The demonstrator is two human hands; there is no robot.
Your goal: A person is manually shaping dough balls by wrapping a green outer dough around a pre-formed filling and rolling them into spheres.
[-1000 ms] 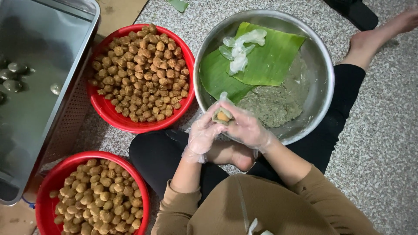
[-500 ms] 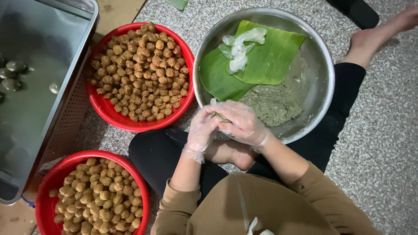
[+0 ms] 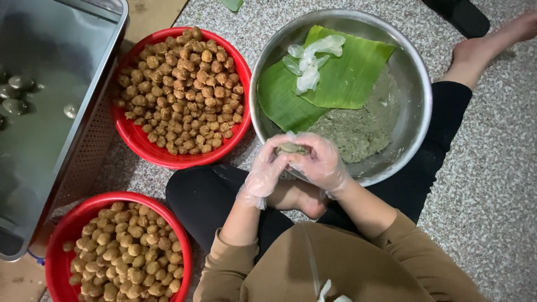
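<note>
The speckled stone floor (image 3: 492, 184) carries everything here; the person sits on it with legs folded, and one bare foot (image 3: 475, 53) reaches toward the top right corner. At the left edge a large metal tray (image 3: 61, 72) is cut off by the frame, with a few small dark rounded pieces on its far side that are too dim to identify. The steel basin (image 3: 417, 100) sits in front of the person's knees, holding a grey-green dough mass (image 3: 363, 131), a folded banana leaf (image 3: 341, 78) and a crumpled clear glove (image 3: 310, 61) lying on the leaf. Two red bowls hold brown balls: the upper red bowl (image 3: 131, 137) shows whole, the lower red bowl (image 3: 64, 229) is cropped by the bottom edge. Over the basin's near rim, the left hand (image 3: 267, 168) and right hand (image 3: 319, 165), both in thin clear gloves, meet. Each grip is curled and pressed together around a small dough lump (image 3: 292, 148), which shows only as a grey-green sliver between the fingers; most of it is hidden.
</note>
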